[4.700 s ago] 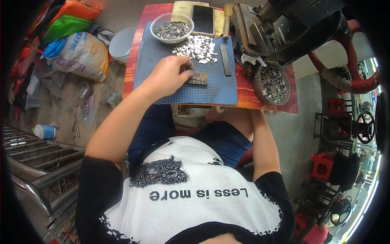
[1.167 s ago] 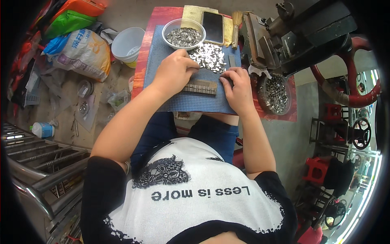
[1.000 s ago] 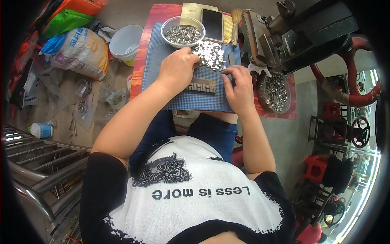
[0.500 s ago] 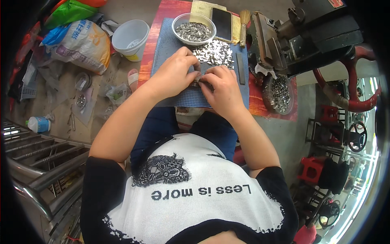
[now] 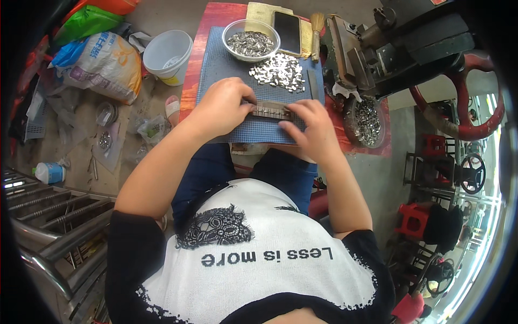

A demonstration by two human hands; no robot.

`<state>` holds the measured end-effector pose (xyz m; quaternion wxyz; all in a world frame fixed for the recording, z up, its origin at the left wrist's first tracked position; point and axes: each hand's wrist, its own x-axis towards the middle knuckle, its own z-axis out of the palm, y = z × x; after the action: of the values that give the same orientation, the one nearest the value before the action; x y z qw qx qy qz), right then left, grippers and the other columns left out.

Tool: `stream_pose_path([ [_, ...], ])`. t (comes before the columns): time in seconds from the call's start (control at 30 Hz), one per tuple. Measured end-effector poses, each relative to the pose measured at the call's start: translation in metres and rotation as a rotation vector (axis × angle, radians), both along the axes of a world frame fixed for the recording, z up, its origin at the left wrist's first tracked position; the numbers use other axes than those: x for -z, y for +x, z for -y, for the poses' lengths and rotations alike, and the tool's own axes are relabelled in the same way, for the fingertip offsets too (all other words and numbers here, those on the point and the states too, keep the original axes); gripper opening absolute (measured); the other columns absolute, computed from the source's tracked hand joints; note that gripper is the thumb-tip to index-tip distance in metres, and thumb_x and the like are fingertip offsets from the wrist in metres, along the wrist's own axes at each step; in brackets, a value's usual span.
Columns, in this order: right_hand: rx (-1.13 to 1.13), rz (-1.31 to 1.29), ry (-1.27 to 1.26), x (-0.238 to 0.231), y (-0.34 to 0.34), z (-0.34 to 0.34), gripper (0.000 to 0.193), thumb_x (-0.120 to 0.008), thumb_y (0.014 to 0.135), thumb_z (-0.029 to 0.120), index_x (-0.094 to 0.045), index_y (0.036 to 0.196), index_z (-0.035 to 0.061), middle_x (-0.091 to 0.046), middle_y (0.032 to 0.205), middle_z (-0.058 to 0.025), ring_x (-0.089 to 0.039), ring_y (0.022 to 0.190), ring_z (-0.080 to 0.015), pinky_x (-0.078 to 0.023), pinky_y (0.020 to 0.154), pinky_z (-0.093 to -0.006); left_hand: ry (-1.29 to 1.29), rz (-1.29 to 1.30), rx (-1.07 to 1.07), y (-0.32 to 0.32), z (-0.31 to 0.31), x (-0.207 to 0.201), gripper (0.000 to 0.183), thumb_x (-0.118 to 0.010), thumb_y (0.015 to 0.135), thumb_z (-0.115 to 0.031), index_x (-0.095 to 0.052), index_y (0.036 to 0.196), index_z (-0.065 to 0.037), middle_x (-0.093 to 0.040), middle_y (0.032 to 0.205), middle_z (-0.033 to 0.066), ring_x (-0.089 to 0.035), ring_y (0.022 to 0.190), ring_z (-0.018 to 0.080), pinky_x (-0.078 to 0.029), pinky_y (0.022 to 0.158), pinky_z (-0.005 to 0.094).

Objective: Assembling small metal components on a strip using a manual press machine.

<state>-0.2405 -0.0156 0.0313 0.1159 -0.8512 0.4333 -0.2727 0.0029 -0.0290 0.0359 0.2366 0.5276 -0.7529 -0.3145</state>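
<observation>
A narrow metal jig [image 5: 268,112] with a row of small slots lies across the blue ribbed mat [image 5: 213,70] close to its near edge. My left hand [image 5: 224,110] is closed around the jig's left end. At the other end is my right hand [image 5: 315,127], its thumb and fingers spread apart; the fingertips reach the jig's right end. Beyond the jig lies a loose heap of small shiny metal pieces [image 5: 278,72]. A clear round bowl [image 5: 277,42] filled with similar pieces stands behind the heap.
A dark flat bar [image 5: 313,85] lies at the mat's right. Behind are a phone [image 5: 287,32] on a yellow cloth and a brush [image 5: 317,32]. A machine press [image 5: 377,59] and a tub of metal pieces [image 5: 349,124] stand right; a white bucket [image 5: 167,51] stands left.
My hands have moved apart, the right one shifting right and opening its fingers. The slotted jig, mostly covered by my hands before, now shows between them.
</observation>
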Motion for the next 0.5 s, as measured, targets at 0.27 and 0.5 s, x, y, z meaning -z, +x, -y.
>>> stream_pose_path([
  [0.27, 0.069, 0.131, 0.04, 0.012, 0.004, 0.003, 0.025, -0.077, 0.08, 0.013, -0.069, 0.101, 0.0017, -0.062, 0.099, -0.0128, -0.061, 0.094, -0.0328, -0.051, 0.081, -0.0411, -0.204, 0.021, -0.105, 0.007, -0.007, 0.007, 0.027, -0.081, 0.073, -0.016, -0.075, 0.097, -0.006, -0.064, 0.092, 0.0111, -0.059, 0.099, 0.0308, -0.048, 0.089, 0.0412],
  [0.5, 0.066, 0.214, 0.009, 0.024, 0.001, 0.008, 0.024, -0.077, 0.08, 0.013, -0.07, 0.101, 0.002, -0.063, 0.1, -0.0141, -0.061, 0.094, -0.033, -0.051, 0.082, -0.0402, -0.351, 0.118, -0.157, 0.02, 0.054, -0.026, 0.037, -0.075, 0.082, -0.021, -0.071, 0.117, -0.009, -0.067, 0.102, 0.0141, -0.059, 0.109, 0.0312, -0.047, 0.094, 0.0416],
])
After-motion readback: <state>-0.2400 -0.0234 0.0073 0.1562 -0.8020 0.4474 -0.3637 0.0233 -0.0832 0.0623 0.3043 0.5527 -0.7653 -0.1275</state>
